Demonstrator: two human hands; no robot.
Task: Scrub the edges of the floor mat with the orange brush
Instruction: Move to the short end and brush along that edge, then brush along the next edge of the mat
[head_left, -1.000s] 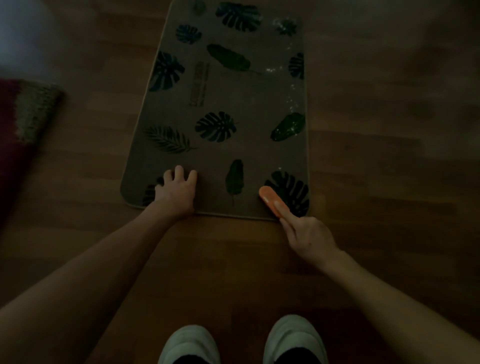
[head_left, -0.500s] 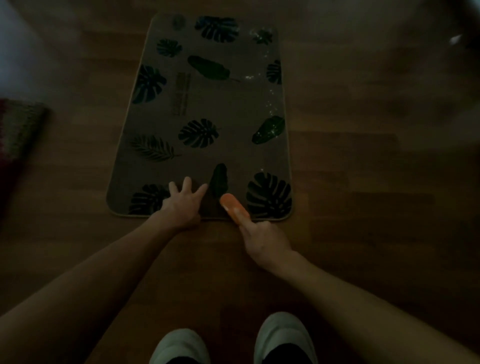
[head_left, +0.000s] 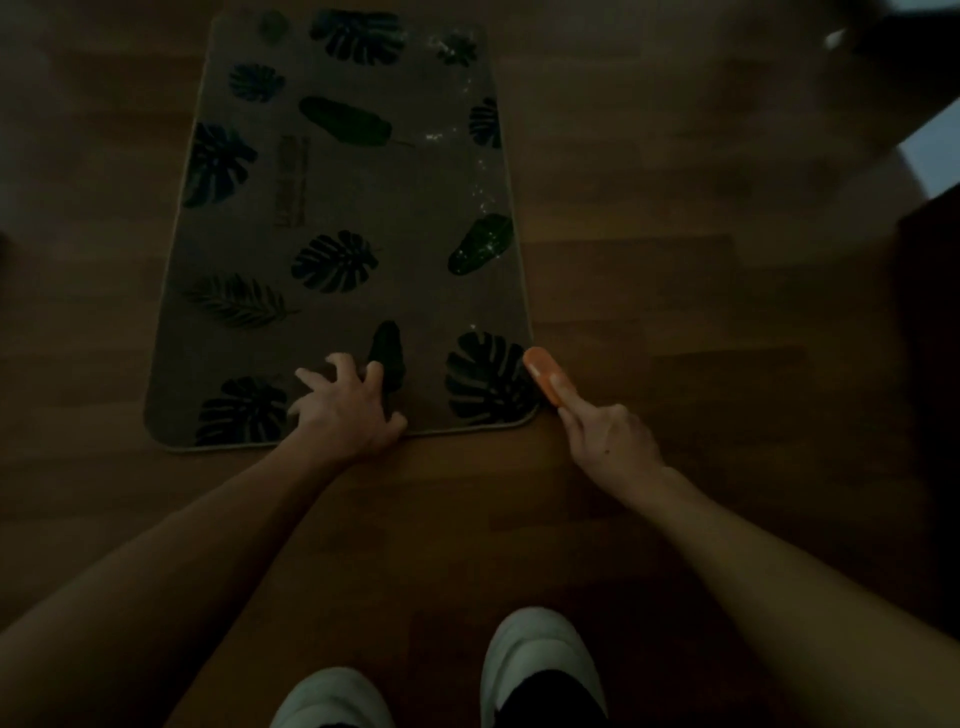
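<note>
Though the room is dim, the floor mat (head_left: 363, 218) shows clearly enough, a long rectangle printed with dark leaves, lying flat on the wooden floor (head_left: 675, 291) and running away from the person. The right hand (head_left: 610, 447) grips the orange brush (head_left: 543, 374), its fingers curled round the handle with the forefinger laid straight along the top, and the brush head sits at the mat's right edge, just above the near right corner and touching the border beside a large leaf print. The brush points up and to the left, away from the wrist. The left hand (head_left: 343, 408) presses down on the near end of the mat, its fingers spread wide and bent at the knuckles, holding nothing; the fingertips land near a small dark leaf, and the heel of the hand lies over the near edge. Both forearms reach in from the bottom corners. Small bright specks dot the mat along its right side. Two pale shoes (head_left: 535, 660) stand on the floor below the hands, well short of the mat.
</note>
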